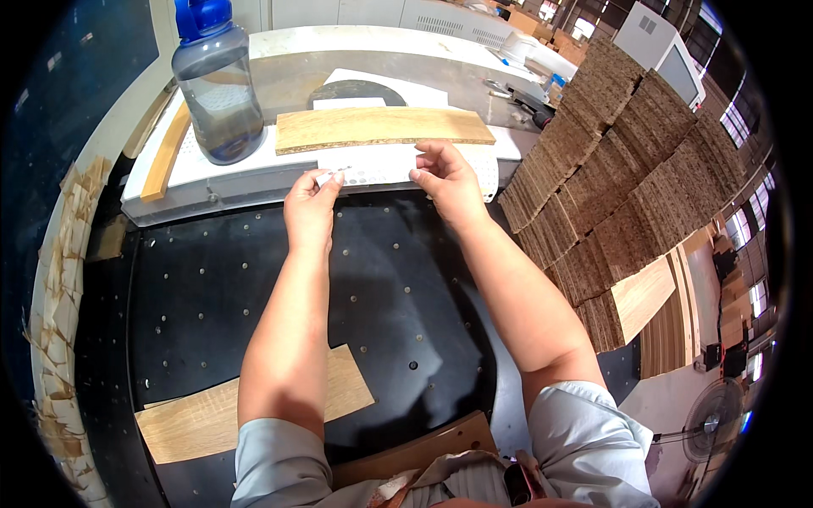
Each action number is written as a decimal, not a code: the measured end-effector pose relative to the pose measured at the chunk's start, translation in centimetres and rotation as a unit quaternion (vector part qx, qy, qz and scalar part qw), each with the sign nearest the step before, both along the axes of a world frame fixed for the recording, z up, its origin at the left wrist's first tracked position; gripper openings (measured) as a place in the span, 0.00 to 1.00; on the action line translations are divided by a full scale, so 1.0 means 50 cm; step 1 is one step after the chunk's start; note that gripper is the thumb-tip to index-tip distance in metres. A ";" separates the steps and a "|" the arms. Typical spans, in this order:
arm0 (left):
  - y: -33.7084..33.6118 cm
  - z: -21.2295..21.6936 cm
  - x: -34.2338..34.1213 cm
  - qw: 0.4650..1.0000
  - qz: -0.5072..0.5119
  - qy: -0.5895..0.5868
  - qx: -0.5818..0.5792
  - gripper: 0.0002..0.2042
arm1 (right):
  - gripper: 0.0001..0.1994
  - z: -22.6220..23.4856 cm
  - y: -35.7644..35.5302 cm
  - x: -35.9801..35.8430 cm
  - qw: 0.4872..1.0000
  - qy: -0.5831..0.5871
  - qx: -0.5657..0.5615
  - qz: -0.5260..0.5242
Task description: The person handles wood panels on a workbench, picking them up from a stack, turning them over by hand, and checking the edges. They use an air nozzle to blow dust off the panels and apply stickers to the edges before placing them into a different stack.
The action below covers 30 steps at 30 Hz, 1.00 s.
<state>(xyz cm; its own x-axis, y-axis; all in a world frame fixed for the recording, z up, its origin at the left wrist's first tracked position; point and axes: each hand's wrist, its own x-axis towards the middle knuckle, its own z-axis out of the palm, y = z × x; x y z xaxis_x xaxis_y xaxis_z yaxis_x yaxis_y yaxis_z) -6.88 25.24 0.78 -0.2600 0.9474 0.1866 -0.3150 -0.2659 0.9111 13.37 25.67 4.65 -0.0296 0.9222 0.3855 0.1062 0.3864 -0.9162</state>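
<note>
My left hand (311,210) pinches the near left corner of a white sheet (381,162) that lies on the pale ledge. My right hand (446,181) grips the same sheet at its near edge, fingers curled over it. Just beyond the sheet lies a long wooden board (381,127) with a light veneer face. Both forearms reach forward over a black perforated work surface (398,288).
A large blue-capped water jug (216,85) stands at the left on the ledge beside a wooden strip (165,157). Stacks of chipboard pieces (618,169) fill the right. A veneer piece (203,415) lies near my left elbow. Small wood offcuts (63,279) line the left edge.
</note>
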 end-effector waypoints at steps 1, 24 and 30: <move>0.000 0.000 0.001 1.000 -0.008 -0.009 0.004 0.11 | 0.16 -0.005 0.002 -0.001 1.000 -0.006 0.011 0.005; 0.000 -0.004 0.003 0.997 -0.040 -0.058 0.023 0.07 | 0.07 -0.010 -0.011 -0.031 0.999 -0.004 0.037 -0.008; 0.000 -0.005 0.004 0.997 -0.038 -0.067 0.023 0.07 | 0.06 -0.012 -0.012 -0.027 0.999 0.009 0.032 -0.010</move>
<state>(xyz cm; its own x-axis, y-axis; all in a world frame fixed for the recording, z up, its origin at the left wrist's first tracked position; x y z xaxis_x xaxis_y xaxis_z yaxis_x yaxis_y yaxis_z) -6.69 25.26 0.52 -0.2130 0.9568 0.1979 -0.4547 -0.2764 0.8467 12.01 25.08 4.07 -0.0045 0.8956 0.4448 0.0974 0.4431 -0.8912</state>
